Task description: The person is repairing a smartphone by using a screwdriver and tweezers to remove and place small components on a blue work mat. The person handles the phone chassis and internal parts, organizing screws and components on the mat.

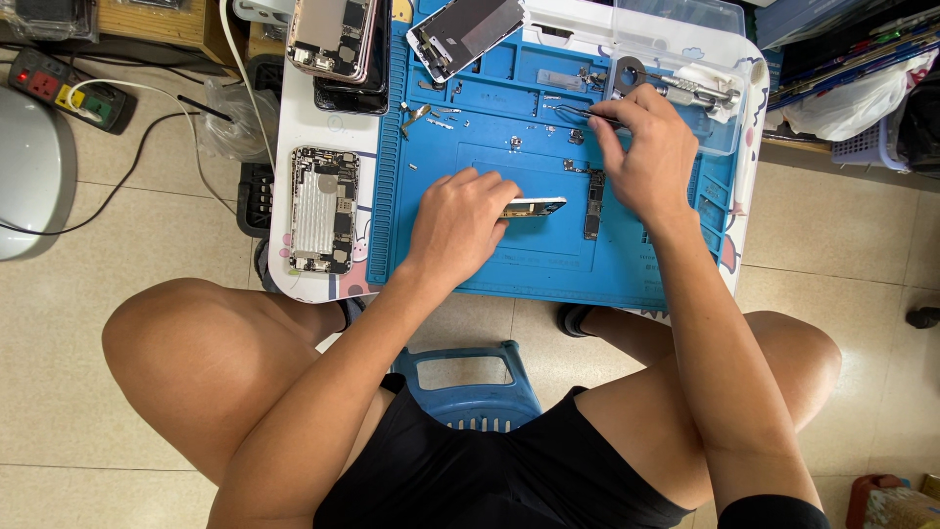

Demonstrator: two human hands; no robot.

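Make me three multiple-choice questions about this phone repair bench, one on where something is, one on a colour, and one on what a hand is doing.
1. Where does the opened phone body with bare insides lie?
A. on the white table left of the mat
B. on the floor tiles
C. on the stool

2. What colour is the work mat?
A. green
B. blue
C. grey

3. What is the right hand doing?
A. resting flat and empty
B. pinching thin tweezers
C. gripping the power strip

Answers:
1. A, it sits on the white tabletop just beyond the mat's left edge.
2. B, the mat is bright blue all over.
3. B, the fingers close on the tweezers over the mat's upper part, while the left hand presses a small pale part on the mat.
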